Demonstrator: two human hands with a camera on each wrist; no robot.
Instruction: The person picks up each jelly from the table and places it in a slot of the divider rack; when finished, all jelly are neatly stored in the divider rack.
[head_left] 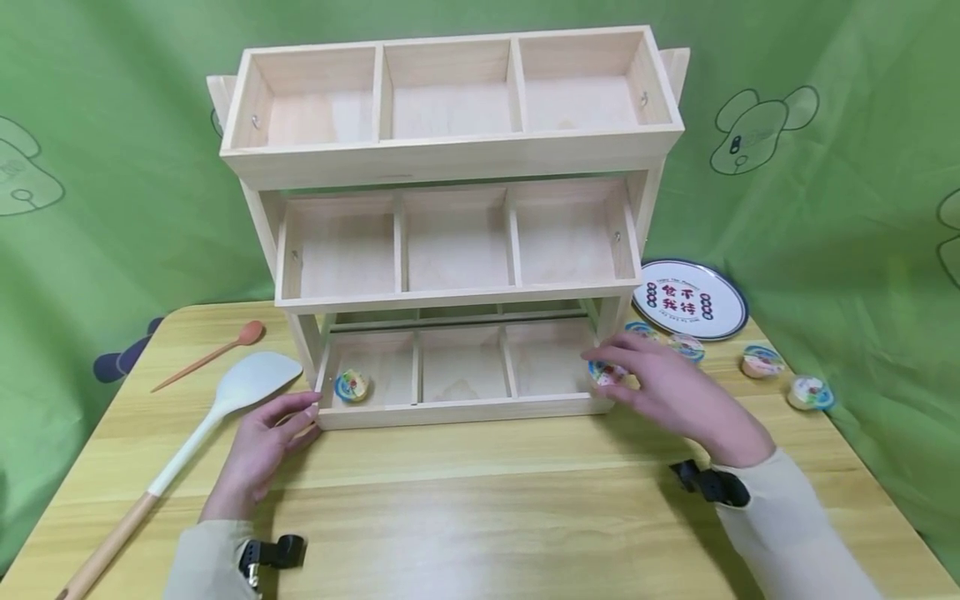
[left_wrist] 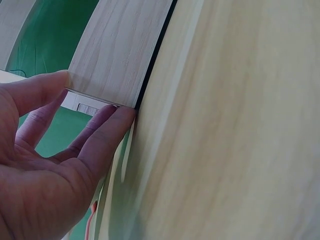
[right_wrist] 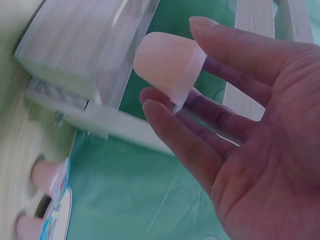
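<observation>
A three-tier wooden shelf (head_left: 450, 150) with divided trays stands at the back of the table. My left hand (head_left: 258, 450) touches the left front corner of its bottom tray; in the left wrist view the thumb and fingertips meet the end of the front board (left_wrist: 117, 55). Between the thumb and fingers of my right hand (head_left: 671, 387) is a small jelly cup (right_wrist: 167, 62) with a pale pink body and a printed lid. That hand is at the right end of the bottom tray. Another jelly cup (head_left: 351, 386), yellowish, lies in the bottom tray's left compartment.
Several jelly cups, such as the outermost one (head_left: 810, 393), sit on the table (head_left: 480, 517) at the right. Behind them lies an oval printed plate (head_left: 693, 292). A white spatula (head_left: 251, 383) with a wooden handle and an orange spoon (head_left: 250, 333) lie at the left.
</observation>
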